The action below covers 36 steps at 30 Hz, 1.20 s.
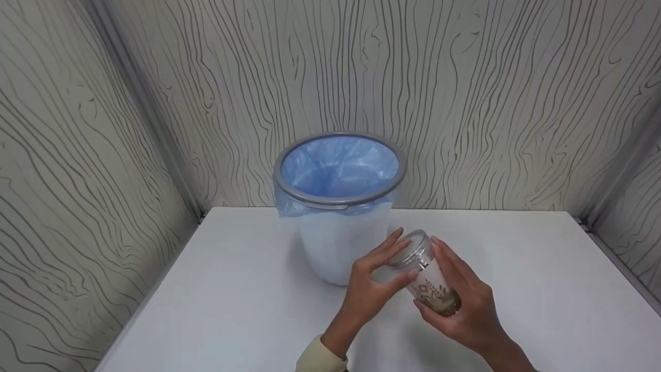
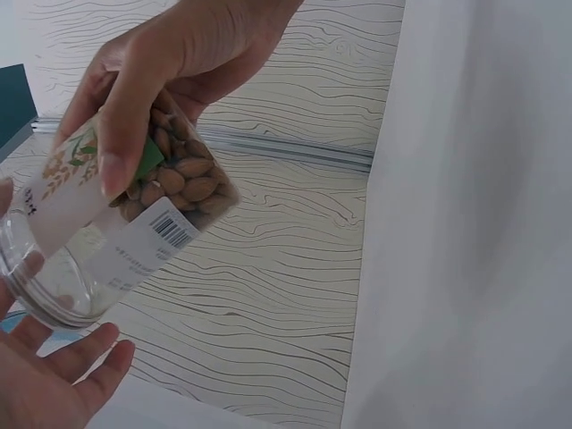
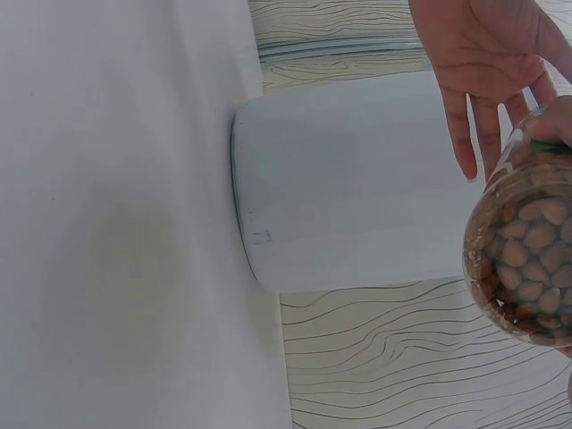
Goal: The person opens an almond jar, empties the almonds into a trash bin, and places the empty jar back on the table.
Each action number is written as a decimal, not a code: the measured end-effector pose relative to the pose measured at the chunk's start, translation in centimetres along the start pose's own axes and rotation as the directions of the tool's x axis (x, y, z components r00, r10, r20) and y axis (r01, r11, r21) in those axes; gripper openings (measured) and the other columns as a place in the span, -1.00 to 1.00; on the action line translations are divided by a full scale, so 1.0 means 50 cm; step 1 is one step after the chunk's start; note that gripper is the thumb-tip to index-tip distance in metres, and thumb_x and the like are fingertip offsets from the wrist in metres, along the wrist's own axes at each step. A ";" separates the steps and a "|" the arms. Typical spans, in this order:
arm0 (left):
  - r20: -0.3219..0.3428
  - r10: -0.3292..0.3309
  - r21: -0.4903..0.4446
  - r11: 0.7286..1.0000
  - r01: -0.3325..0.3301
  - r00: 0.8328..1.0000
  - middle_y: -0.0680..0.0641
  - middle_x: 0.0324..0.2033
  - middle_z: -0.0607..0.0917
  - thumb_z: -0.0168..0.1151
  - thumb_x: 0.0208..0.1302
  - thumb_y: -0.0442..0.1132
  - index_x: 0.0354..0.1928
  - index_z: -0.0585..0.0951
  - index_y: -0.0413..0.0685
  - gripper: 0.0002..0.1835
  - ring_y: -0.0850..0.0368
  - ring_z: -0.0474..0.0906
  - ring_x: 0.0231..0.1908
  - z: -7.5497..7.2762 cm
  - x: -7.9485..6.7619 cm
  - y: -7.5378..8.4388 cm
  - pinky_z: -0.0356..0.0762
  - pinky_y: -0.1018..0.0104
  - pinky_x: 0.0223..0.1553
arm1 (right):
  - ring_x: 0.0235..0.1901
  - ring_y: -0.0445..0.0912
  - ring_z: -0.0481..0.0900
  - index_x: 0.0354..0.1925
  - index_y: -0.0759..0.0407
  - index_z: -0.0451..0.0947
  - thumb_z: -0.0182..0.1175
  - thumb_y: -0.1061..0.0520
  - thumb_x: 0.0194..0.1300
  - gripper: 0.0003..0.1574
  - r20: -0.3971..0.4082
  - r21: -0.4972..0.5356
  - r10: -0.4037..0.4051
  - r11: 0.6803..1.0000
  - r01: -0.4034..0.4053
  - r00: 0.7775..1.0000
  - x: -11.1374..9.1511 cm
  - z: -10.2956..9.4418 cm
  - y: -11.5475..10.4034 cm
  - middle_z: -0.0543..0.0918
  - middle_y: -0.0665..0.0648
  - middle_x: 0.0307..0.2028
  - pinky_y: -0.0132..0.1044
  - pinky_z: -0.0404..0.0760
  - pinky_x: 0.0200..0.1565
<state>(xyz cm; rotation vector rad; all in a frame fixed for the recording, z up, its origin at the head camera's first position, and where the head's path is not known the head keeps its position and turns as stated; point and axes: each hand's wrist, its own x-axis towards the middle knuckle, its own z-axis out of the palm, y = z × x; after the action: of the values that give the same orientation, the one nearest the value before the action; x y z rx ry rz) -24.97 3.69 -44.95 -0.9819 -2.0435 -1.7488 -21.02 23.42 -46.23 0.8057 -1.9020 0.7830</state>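
A clear jar of almonds (image 1: pixel 431 284) with a flower-printed label is tilted over the front of the table. My right hand (image 1: pixel 472 310) grips its lower body, thumb on one side and fingers on the other. At the jar's silvery transparent lid (image 1: pixel 413 248) is my left hand (image 1: pixel 369 287), its fingers spread and fairly straight around the rim. The left wrist view shows brown almonds (image 2: pixel 183 179) gathered at the jar's base, beside a barcode label (image 2: pixel 147 241). From the right wrist, the jar's round bottom (image 3: pixel 527 259) faces the camera.
A white bin (image 1: pixel 343 243) with a grey rim (image 1: pixel 281 181) and a blue liner (image 1: pixel 335 165) stands behind the hands on the white table (image 1: pixel 222 310). Wood-grain-patterned panels (image 1: pixel 361 67) enclose the back and sides.
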 end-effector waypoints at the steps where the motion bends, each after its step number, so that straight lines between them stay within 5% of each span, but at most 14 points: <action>1: 0.002 -0.002 0.000 1.000 0.002 1.000 0.11 0.40 0.46 0.39 0.31 -0.01 0.33 0.59 0.17 -0.46 0.15 0.34 0.41 -0.001 0.000 0.000 0.44 0.16 0.26 | 0.31 -0.08 0.48 0.35 0.51 0.36 0.63 0.03 -0.25 0.24 0.001 0.000 -0.001 1.000 0.001 1.000 0.000 0.000 -0.001 0.46 0.43 0.32 -0.39 0.42 0.23; 12: 0.004 0.004 -0.028 1.000 -0.003 1.000 0.14 0.37 0.49 0.34 0.37 -0.04 0.33 0.59 0.16 -0.50 0.16 0.41 0.36 -0.001 0.002 -0.006 0.49 0.20 0.21 | 0.29 -0.07 0.49 0.33 0.53 0.36 0.56 -0.10 -0.02 0.14 -0.007 0.010 -0.019 1.000 0.019 1.000 0.001 0.003 0.000 0.47 0.44 0.32 -0.40 0.42 0.23; 17: 0.003 0.031 -0.041 0.999 -0.031 1.000 0.10 0.37 0.50 0.31 0.39 -0.07 0.33 0.59 0.11 -0.52 0.13 0.42 0.36 -0.001 0.001 -0.009 0.49 0.18 0.22 | 0.27 -0.06 0.50 0.33 0.53 0.36 0.57 -0.07 -0.07 0.16 -0.007 0.011 -0.020 1.000 0.020 1.000 0.000 0.004 -0.001 0.46 0.44 0.32 -0.42 0.43 0.22; 28: 0.010 -0.032 -0.137 0.990 0.033 0.999 0.12 0.35 0.51 0.28 0.42 -0.11 0.31 0.60 0.06 -0.55 0.15 0.42 0.36 -0.001 -0.001 -0.001 0.41 0.17 0.29 | 0.27 -0.08 0.50 0.34 0.52 0.36 0.59 -0.03 -0.12 0.18 -0.001 0.023 -0.011 1.000 0.011 1.000 -0.002 0.006 -0.003 0.45 0.44 0.33 -0.45 0.44 0.20; 36: -0.019 -0.045 -0.141 0.989 0.042 0.999 0.08 0.32 0.54 0.29 0.42 -0.14 0.30 0.61 -0.02 -0.56 0.15 0.44 0.34 0.004 0.000 0.012 0.39 0.22 0.29 | 0.28 -0.06 0.49 0.33 0.55 0.36 0.48 -0.18 0.10 0.11 -0.011 0.030 -0.024 0.999 0.024 1.000 0.001 0.007 -0.005 0.45 0.47 0.32 -0.42 0.43 0.22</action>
<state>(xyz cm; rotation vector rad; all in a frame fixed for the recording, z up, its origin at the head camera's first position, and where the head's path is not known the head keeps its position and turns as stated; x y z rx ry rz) -24.51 3.87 -44.53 -0.9602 -1.9644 -1.9406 -21.02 23.02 -46.27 0.8395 -1.8718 0.8009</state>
